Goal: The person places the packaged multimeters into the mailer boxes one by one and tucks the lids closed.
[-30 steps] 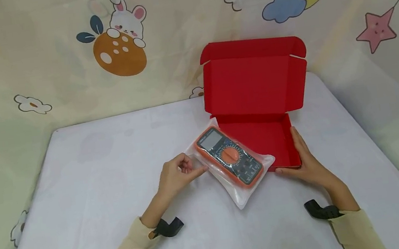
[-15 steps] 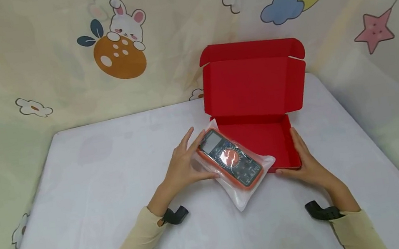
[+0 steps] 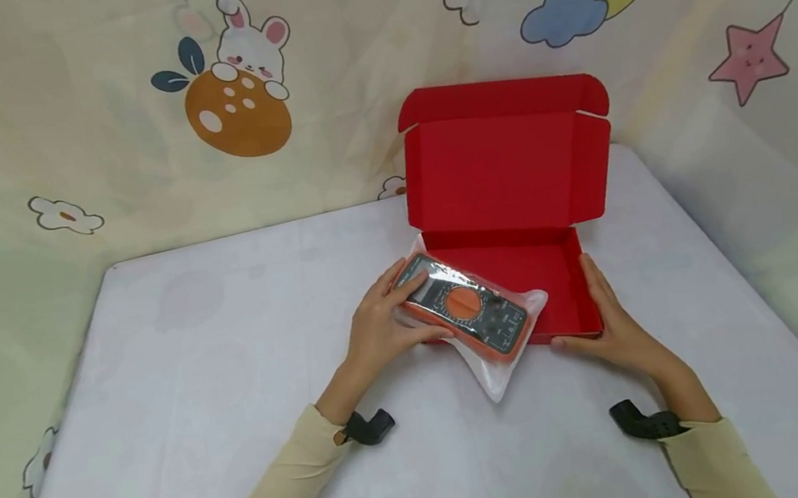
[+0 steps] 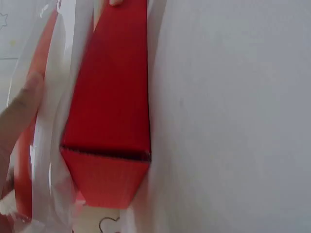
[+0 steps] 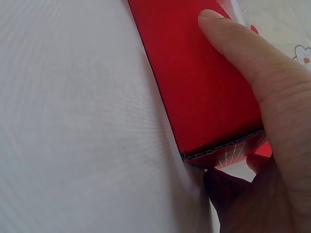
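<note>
Left hand: the left hand [image 3: 382,327] grips the upper end of an orange-edged, dark-faced multimeter [image 3: 465,304] in a clear plastic bag [image 3: 493,378].
Multimeter: slanted over the front left part of a red cardboard box [image 3: 554,266] (whether they touch, I cannot tell).
Right hand: the right hand [image 3: 617,329] grasps the box's front right corner.
Box: lid raised, on a white-covered table [image 3: 232,363].

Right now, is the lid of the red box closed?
No, the lid of the red box stands open at the back, showing the red inside.
</note>
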